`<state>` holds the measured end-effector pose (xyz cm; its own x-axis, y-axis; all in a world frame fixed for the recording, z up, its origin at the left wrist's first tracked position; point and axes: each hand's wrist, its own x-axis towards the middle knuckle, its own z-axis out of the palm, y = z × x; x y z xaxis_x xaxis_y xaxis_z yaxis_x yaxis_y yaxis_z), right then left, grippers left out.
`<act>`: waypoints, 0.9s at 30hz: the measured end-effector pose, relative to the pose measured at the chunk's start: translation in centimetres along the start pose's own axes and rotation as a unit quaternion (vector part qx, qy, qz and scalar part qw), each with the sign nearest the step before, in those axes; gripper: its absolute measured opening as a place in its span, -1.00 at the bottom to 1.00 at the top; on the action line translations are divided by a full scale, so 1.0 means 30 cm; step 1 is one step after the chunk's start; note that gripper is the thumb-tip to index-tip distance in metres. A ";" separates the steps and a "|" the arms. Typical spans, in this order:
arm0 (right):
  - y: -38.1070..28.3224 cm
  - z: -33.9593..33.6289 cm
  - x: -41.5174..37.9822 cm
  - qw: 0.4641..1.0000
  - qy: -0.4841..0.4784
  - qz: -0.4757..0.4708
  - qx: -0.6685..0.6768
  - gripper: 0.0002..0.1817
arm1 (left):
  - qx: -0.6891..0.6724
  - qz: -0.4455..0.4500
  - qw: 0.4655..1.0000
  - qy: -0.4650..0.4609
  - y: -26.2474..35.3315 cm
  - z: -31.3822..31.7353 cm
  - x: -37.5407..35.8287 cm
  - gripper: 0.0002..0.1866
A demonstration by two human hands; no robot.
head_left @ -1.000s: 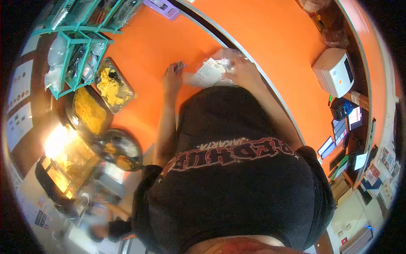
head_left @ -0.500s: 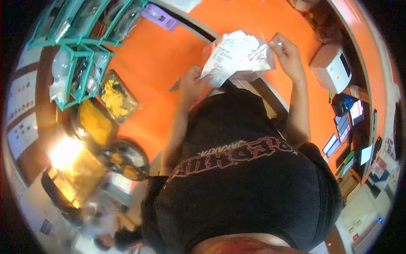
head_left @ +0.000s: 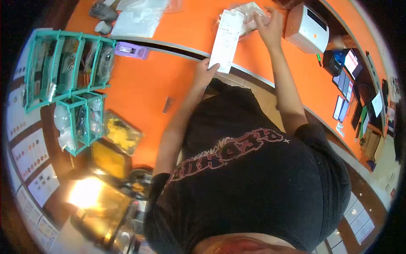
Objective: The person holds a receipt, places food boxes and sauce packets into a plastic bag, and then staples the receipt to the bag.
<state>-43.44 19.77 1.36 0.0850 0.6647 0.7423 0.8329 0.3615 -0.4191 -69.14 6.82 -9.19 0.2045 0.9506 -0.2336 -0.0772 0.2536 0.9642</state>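
A long white printed receipt (head_left: 226, 41) is pinched at its lower end by my left hand (head_left: 205, 73), above the gap between the orange counters. My right hand (head_left: 269, 26) is closed on the top of a clear plastic bag (head_left: 247, 17) with pale contents. The bag lies on the far orange counter (head_left: 186, 34), just beyond the receipt's upper end. What exactly is inside the bag is unclear.
Teal racks (head_left: 63, 63) and a purple tape dispenser (head_left: 131, 50) stand left. Below them are a tray of yellow food (head_left: 122, 132) and a bright lamp (head_left: 86, 192). A white printer (head_left: 307, 28) stands right. Plastic bags (head_left: 139, 19) lie at the top left.
The receipt has come away from in front of the bag and now hangs straight from my left hand. The bag and my right hand are farther away. The camera view has shifted.
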 end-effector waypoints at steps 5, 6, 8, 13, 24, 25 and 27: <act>0.029 -0.070 -0.233 0.984 0.105 0.140 0.046 -0.65 | 0.007 -0.034 0.999 0.011 0.043 0.011 -0.035 -0.67; 0.055 -0.082 -0.290 0.977 0.088 0.179 0.073 -0.65 | -0.003 -0.031 0.999 0.014 0.036 0.011 -0.036 -0.67; 0.149 -0.101 -0.419 0.974 0.017 0.220 0.042 -0.66 | -0.006 -0.024 1.000 0.013 0.020 0.007 -0.032 -0.67; 0.330 -0.147 -0.653 0.954 -0.156 0.211 -0.144 -0.75 | 0.002 -0.035 0.999 0.003 0.040 0.016 -0.044 -0.68; 0.294 -0.117 -0.621 0.938 -0.134 0.191 -0.255 -0.79 | -0.002 -0.038 0.999 0.005 0.097 0.052 -0.049 -0.73; 0.292 -0.117 -0.619 0.939 -0.133 0.190 -0.255 -0.79 | -0.011 -0.037 0.999 0.005 0.096 0.056 -0.051 -0.73; 0.287 -0.118 -0.615 0.940 -0.131 0.187 -0.255 -0.79 | -0.020 -0.037 0.999 0.000 0.095 0.058 -0.051 -0.73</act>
<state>-35.91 8.32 -14.09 0.3427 0.8448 0.4110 0.9307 -0.2456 -0.2711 -67.99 5.78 -5.87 0.2101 0.9292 -0.3041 -0.1008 0.3299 0.9386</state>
